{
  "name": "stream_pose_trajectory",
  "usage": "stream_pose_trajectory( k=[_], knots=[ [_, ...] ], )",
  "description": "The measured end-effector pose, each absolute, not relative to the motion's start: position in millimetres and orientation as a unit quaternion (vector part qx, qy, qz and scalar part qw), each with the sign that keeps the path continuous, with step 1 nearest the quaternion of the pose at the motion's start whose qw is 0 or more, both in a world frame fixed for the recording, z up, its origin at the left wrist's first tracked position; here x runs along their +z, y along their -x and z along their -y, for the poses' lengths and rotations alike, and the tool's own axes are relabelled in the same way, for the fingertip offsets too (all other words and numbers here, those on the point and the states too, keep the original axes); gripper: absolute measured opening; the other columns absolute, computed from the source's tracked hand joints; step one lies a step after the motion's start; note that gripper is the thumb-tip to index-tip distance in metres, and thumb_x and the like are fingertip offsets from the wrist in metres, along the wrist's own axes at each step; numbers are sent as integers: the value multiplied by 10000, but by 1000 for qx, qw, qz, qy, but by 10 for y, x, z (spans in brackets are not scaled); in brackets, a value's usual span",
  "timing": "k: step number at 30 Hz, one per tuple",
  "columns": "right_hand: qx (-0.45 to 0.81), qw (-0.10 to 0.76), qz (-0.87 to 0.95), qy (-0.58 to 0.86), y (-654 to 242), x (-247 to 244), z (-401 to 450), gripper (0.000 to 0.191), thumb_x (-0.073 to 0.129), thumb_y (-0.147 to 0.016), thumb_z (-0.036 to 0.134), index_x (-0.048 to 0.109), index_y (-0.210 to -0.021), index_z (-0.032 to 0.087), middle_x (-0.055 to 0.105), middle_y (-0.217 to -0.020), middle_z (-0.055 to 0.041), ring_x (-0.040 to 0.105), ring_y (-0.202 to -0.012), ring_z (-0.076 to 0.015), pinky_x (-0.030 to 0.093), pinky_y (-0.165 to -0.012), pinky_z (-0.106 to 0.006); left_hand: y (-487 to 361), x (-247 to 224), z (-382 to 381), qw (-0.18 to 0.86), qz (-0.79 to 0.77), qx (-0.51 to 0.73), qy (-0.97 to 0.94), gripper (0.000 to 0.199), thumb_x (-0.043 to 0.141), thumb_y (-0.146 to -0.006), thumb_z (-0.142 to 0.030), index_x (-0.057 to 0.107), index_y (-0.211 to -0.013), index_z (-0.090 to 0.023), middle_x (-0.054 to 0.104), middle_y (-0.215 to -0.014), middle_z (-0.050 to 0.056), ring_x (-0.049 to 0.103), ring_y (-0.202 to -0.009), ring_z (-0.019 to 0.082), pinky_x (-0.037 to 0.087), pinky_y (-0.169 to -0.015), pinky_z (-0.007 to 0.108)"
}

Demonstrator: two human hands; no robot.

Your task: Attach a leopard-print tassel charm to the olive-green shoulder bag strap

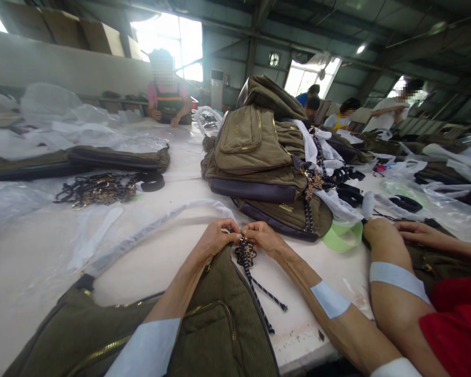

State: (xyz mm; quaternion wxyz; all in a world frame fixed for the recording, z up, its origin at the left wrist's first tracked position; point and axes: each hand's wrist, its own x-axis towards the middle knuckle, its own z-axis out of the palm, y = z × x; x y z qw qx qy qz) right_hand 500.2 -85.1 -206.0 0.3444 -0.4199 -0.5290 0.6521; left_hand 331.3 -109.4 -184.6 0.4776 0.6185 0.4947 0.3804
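Observation:
An olive corduroy shoulder bag (pixel 204 324) with gold zips lies in front of me, its strap (pixel 153 230) wrapped in white covering and arching across the table. My left hand (pixel 215 240) pinches the bag's upper right corner, where the strap joins. Touching it fingertip to fingertip, my right hand (pixel 265 238) pinches the top of a bag charm. This leopard-print charm (pixel 245 253) hangs below my fingers, along with black-and-white cords (pixel 259 285) that trail down beside the bag. My fingers hide the clasp, so I cannot tell whether it is fastened.
Stacked olive bags (pixel 255 141) rise just beyond my hands. To the left lie a heap of charms (pixel 102 189), more bags (pixel 118 158) and clear plastic (pixel 55 110). A co-worker's arm (pixel 392 262) is close on my right, and other people work farther back.

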Motion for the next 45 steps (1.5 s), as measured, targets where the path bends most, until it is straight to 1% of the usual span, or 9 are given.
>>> stream_pose_trajectory(
  k=[12, 17, 21, 24, 27, 30, 33, 37, 45],
  knots=[
    [700, 393, 459, 380, -4934, -2063, 903, 337, 758, -561, 419, 611, -656, 131, 436, -469, 63, 371, -421, -46, 320, -415, -178, -3275, -1903, 1056, 473, -414, 425, -651, 156, 648, -700, -284, 586, -764, -156, 576, -678, -12, 484, -603, 106, 364, -584, 225],
    [698, 375, 476, 381, -4967, -2032, 912, 340, 767, -576, 428, 630, -650, 125, 499, -527, 39, 407, -474, -54, 394, -489, -192, -3274, -1941, 1044, 475, -427, 406, -654, 170, 659, -694, -292, 588, -758, -151, 576, -645, -12, 480, -570, 104, 355, -556, 224],
    [665, 332, 561, 364, -5018, -1978, 916, 352, 749, -624, 430, 673, -771, 119, 603, -667, -1, 516, -593, -91, 457, -606, -230, -3281, -1961, 1040, 456, -459, 403, -647, 190, 673, -676, -316, 588, -733, -156, 556, -593, -21, 454, -529, 101, 316, -505, 219],
    [621, 323, 614, 365, -5046, -1973, 898, 375, 737, -645, 425, 682, -847, 114, 642, -743, -28, 562, -657, -117, 453, -609, -224, -3284, -1975, 1033, 442, -473, 407, -645, 181, 676, -661, -309, 586, -709, -160, 531, -563, -32, 428, -510, 96, 295, -489, 218],
    [626, 299, 626, 355, -5074, -1983, 881, 382, 717, -669, 411, 679, -915, 122, 646, -782, -35, 569, -680, -121, 455, -608, -219, -3290, -1996, 1021, 424, -474, 407, -656, 142, 660, -662, -281, 590, -695, -162, 487, -535, -46, 391, -494, 88, 273, -482, 215],
    [630, 279, 627, 364, -5066, -2001, 887, 348, 713, -655, 351, 670, -915, 123, 624, -752, -21, 544, -639, -103, 432, -580, -204, -3296, -2020, 1011, 401, -486, 401, -665, 120, 652, -658, -269, 599, -679, -164, 456, -516, -50, 370, -489, 87, 258, -477, 215],
    [580, 301, 643, 399, -5013, -2043, 902, 259, 672, -636, 261, 658, -850, 116, 573, -657, 4, 486, -553, -85, 375, -519, -194, -3296, -2032, 1005, 402, -489, 400, -663, 108, 647, -653, -258, 603, -681, -163, 485, -542, -39, 390, -506, 92, 278, -488, 215],
    [479, 324, 703, 414, -4972, -2082, 910, 192, 578, -653, 200, 655, -811, 124, 564, -644, 0, 468, -549, -96, 339, -502, -198, -3281, -2033, 999, 407, -493, 394, -660, 94, 639, -646, -236, 599, -687, -162, 495, -543, -39, 398, -509, 94, 291, -495, 217],
    [271, 284, 807, 440, -4962, -1873, 1034, 123, 550, -719, 184, 647, -780, 140, 537, -598, 19, 470, -560, -97, 299, -540, -201, -3286, -2004, 1002, 398, -496, 398, -661, 88, 630, -632, -221, 603, -682, -154, 493, -548, -42, 374, -504, 85, 278, -496, 217]
  ],
)
